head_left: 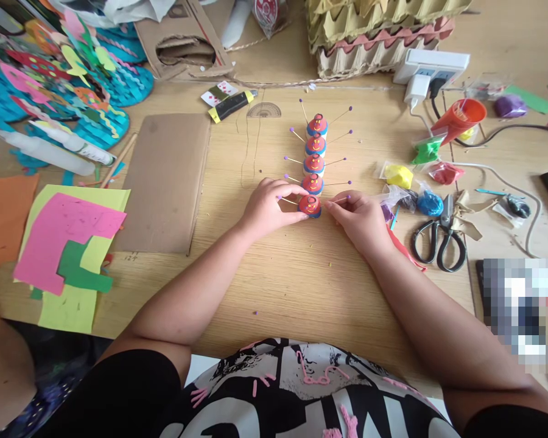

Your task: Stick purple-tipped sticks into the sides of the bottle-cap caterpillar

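Several small red clay figures with yellow smiles and blue rims stand in a line on the wooden table, the top one (317, 124) farthest away. Thin sticks with purple ball tips jut out from both sides of each. My left hand (274, 210) holds the nearest figure (309, 205) between thumb and fingers, around its left stick. On the other side, my right hand (358, 219) pinches a thin stick with a purple tip (348, 197) close to that figure's right side. Whether this stick's inner end touches the clay is hidden by my fingertips.
Scissors (446, 234), bagged clay such as a yellow lump (399, 176), and a red cup (461, 118) lie right. Cardboard (167, 182) and coloured paper (68, 237) lie left. Egg trays (374, 36) are stacked behind. A person's arm (4, 365) shows at lower left.
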`<state>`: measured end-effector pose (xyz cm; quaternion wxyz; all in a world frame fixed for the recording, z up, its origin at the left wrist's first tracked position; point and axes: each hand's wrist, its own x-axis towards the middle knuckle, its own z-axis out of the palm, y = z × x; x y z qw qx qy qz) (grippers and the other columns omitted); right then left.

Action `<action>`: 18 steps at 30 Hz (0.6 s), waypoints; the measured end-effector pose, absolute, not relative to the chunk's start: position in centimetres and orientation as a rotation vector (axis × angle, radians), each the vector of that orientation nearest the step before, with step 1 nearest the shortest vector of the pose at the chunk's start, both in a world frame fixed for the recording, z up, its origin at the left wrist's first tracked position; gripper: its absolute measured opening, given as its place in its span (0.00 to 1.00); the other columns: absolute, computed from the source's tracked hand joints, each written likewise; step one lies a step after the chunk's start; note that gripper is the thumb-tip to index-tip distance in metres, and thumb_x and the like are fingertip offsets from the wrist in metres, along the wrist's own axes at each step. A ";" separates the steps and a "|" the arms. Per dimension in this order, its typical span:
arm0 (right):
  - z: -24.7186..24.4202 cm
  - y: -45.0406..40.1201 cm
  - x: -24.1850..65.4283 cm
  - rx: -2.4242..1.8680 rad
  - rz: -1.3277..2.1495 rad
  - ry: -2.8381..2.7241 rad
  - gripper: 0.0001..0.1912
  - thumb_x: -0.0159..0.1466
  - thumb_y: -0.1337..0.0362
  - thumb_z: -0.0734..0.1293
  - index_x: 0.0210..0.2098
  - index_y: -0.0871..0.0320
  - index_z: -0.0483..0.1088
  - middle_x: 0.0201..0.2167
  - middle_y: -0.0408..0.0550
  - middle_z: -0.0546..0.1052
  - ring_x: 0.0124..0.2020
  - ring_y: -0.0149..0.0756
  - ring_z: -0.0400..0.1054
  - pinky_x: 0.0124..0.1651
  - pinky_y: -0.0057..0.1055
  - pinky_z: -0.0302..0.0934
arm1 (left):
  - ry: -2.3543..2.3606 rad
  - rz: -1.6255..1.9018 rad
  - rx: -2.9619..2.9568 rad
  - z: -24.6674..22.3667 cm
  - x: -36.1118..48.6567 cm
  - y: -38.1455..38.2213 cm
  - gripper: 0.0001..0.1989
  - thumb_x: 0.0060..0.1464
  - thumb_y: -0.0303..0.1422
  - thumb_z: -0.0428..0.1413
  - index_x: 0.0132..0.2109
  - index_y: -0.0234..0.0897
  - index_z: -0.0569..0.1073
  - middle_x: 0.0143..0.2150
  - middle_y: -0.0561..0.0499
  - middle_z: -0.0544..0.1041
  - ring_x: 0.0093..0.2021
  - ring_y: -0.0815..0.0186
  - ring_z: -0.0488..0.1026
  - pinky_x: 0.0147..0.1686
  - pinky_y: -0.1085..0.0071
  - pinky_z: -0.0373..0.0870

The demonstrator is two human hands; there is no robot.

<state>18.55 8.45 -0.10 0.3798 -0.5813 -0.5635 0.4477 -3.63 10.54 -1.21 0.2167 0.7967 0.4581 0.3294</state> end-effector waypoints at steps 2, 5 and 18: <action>-0.2 8.4 18.5 -1.477 1.135 -1.445 0.12 0.59 0.56 0.73 0.30 0.59 0.73 0.19 0.40 0.69 0.21 0.27 0.57 0.24 0.27 0.50 | 1.266 0.909 2.212 -1.2 -3.6 10.6 0.18 0.46 0.36 0.72 0.45 0.45 0.81 0.44 0.55 0.85 0.44 0.61 0.81 0.50 0.62 0.66; -0.4 8.2 18.4 -1.461 1.092 -1.463 0.11 0.60 0.57 0.72 0.30 0.58 0.72 0.20 0.41 0.71 0.22 0.28 0.59 0.25 0.27 0.53 | 1.253 0.926 2.218 -1.2 -3.6 10.6 0.17 0.46 0.35 0.72 0.45 0.44 0.81 0.43 0.56 0.86 0.44 0.61 0.81 0.49 0.63 0.66; -1.2 8.2 18.2 -1.405 0.794 -1.634 0.07 0.62 0.62 0.70 0.28 0.57 0.73 0.30 0.47 0.77 0.29 0.32 0.69 0.32 0.29 0.64 | 1.265 0.929 2.200 -1.3 -3.5 10.5 0.18 0.46 0.36 0.73 0.45 0.45 0.81 0.44 0.54 0.86 0.44 0.59 0.81 0.48 0.60 0.68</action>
